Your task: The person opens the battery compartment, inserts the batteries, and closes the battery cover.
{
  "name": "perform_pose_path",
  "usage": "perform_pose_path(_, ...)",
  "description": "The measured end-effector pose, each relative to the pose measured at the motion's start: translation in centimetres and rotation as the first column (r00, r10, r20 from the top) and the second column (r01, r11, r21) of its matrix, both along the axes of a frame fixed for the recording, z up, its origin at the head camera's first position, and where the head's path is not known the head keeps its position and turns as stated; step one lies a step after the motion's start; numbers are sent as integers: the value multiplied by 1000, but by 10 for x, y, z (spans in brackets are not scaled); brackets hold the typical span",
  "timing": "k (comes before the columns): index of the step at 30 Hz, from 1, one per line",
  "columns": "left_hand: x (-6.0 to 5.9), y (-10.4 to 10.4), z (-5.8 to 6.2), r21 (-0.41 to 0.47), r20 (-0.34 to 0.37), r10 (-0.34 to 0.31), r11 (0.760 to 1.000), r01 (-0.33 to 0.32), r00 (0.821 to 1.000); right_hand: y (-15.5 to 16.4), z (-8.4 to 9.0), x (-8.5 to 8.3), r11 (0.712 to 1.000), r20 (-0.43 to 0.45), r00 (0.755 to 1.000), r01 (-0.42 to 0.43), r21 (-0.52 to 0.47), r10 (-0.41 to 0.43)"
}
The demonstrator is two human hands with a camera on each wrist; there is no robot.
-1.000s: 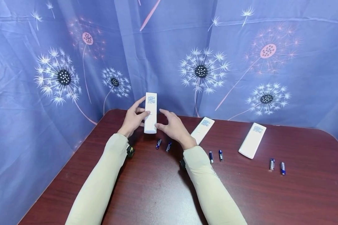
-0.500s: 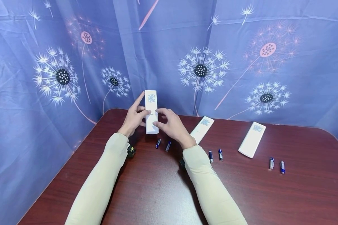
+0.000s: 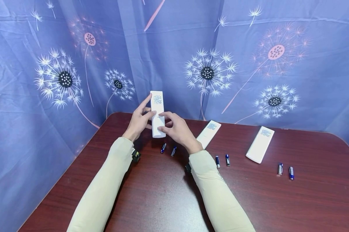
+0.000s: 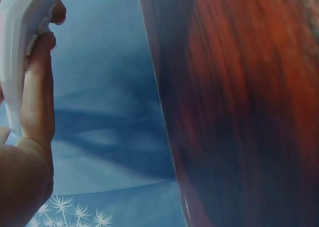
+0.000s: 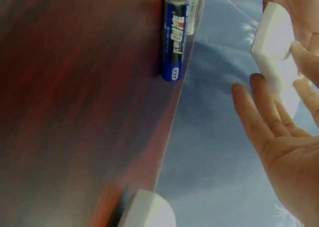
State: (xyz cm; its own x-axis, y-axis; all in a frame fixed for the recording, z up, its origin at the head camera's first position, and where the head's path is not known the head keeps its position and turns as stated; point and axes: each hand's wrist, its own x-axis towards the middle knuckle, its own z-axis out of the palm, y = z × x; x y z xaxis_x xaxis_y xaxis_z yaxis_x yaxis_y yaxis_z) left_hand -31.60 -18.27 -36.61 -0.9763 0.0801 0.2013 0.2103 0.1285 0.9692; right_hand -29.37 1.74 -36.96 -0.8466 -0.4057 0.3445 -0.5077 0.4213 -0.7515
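Observation:
My left hand (image 3: 139,122) holds a white remote control (image 3: 157,109) upright above the table, its labelled back toward me. The left thumb lies over the edge of the back near the middle. Thumb and index finger of my right hand (image 3: 178,130) rest on the remote's battery cover (image 3: 158,127), the lower part below a visible seam. In the right wrist view, the other fingers (image 5: 244,102) of that hand stay off the remote. The side with buttons faces away in the head view. Two AAA batteries (image 3: 163,148) (image 3: 173,150) lie on the table below the hands.
A second white remote (image 3: 209,132) lies behind my right wrist, partly hidden by it. A third remote (image 3: 260,145) lies farther right. One pair of batteries (image 3: 218,162) is near the second remote, another pair (image 3: 291,173) near the third. A blue dandelion curtain (image 3: 168,58) borders the table.
My right thumb and index finger have come onto the remote's back from its right side. The remote has risen slightly and shifted a little right. The seam shows more clearly now.

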Motion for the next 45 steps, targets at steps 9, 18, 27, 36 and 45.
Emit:
perform_pose_path(9,-1,-2,2,-28,-22,4,1000,-4,1000,-1,0,0,1000,-8,1000,-25,-7,25)
perform_pose_path(18,-2,-3,3,7,-45,-18,1000,18,999,1,0,1,998,-7,999,-51,-29,51)
perform_pose_path(27,0,-4,8,-29,-74,-19,999,17,997,2,1,1,995,-18,996,-90,-53,89)
perform_pose_path(36,5,-1,16,-24,-124,-25,999,22,992,4,10,3,994,1,995,-104,-38,104)
perform_pose_path(45,8,2,20,0,-163,-33,999,33,986,7,15,5,996,23,996,-87,-13,87)
